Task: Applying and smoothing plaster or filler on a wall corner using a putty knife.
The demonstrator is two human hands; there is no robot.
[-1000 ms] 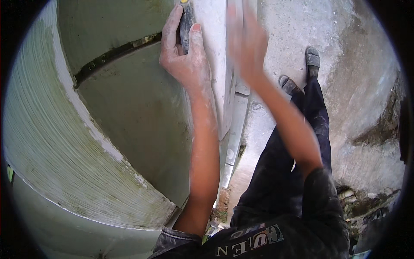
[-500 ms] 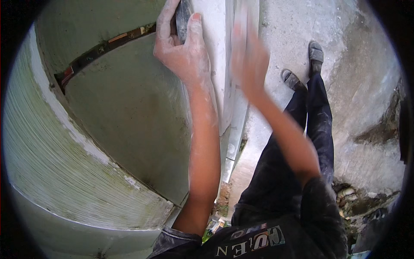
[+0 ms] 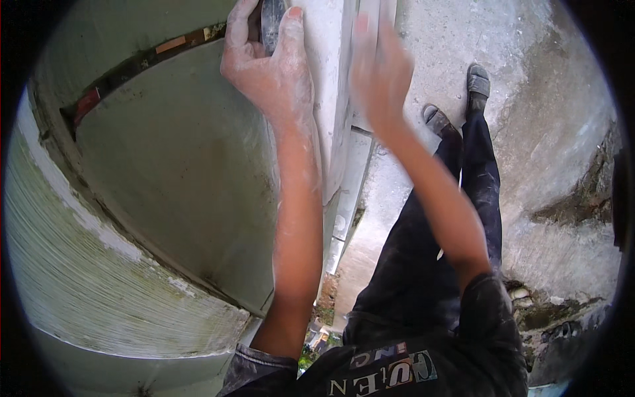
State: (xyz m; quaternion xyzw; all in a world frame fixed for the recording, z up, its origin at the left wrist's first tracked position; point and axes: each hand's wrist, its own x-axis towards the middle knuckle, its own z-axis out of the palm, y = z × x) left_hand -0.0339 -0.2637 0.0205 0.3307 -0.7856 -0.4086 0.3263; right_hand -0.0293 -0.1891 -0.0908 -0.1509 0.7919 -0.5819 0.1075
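Note:
White dust coats my left hand [image 3: 274, 69]. Its fingers and thumb curve around a dark, smooth, elongated object [image 3: 272, 26] that the upper picture edge cuts off; its kind is not clear. That hand rests at the left side of a white, smooth-faced ledge [image 3: 327, 56]. My right hand [image 3: 382, 76] is at the ledge's right edge, smeared by motion, thumb pointing up the picture. Beside its fingers runs a pale straight strip [image 3: 370, 14], partly hidden; whether the hand grips it does not show.
Left of the ledge lies a grey-green recessed panel [image 3: 178, 159], bordered by a curved, ridged pale band [image 3: 99, 284]. A dark slot [image 3: 142, 61] holds reddish pieces. Below right is a concrete floor [image 3: 522, 132], with my sandalled feet [image 3: 477, 81] and rubble [image 3: 549, 311] on it.
The whole view has shifted slightly, so the ledge, arms and feet sit further left. My left hand keeps hold of the dark object. My right hand is blurred in both frames.

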